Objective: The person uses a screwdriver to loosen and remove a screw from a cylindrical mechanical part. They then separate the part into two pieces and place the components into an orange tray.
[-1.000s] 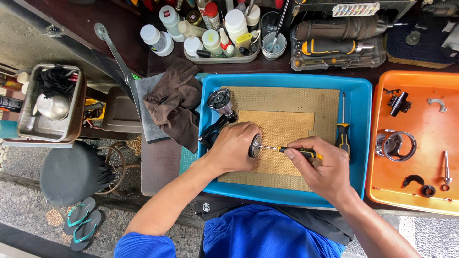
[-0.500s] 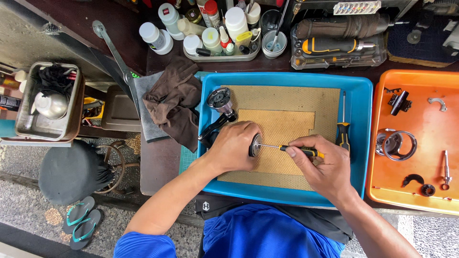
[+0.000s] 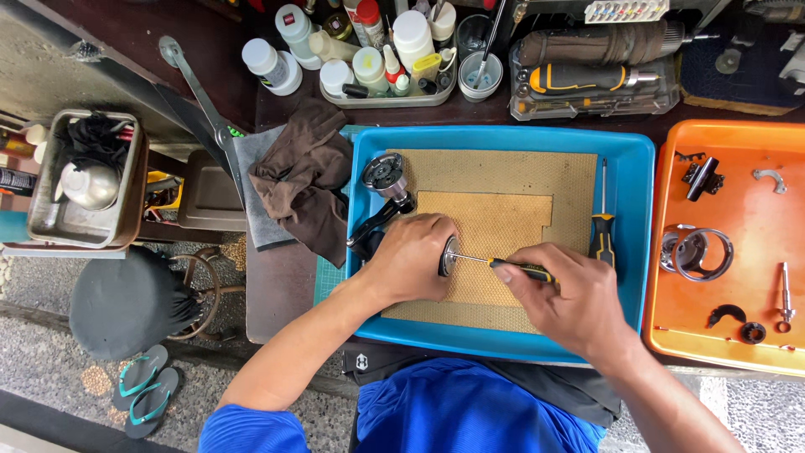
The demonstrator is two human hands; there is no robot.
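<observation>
My left hand grips a dark fishing reel body over the tan mat inside the blue tray. Its round metal face points right, and its silver handle knob sticks up toward the tray's far left. My right hand holds a black-and-yellow screwdriver, whose thin shaft meets the reel's round face. A second black-and-yellow screwdriver lies upright on the mat's right side.
An orange tray at right holds a ring-shaped part, a black clip and small metal pieces. A brown rag lies left of the blue tray. Bottles and a power tool case line the back.
</observation>
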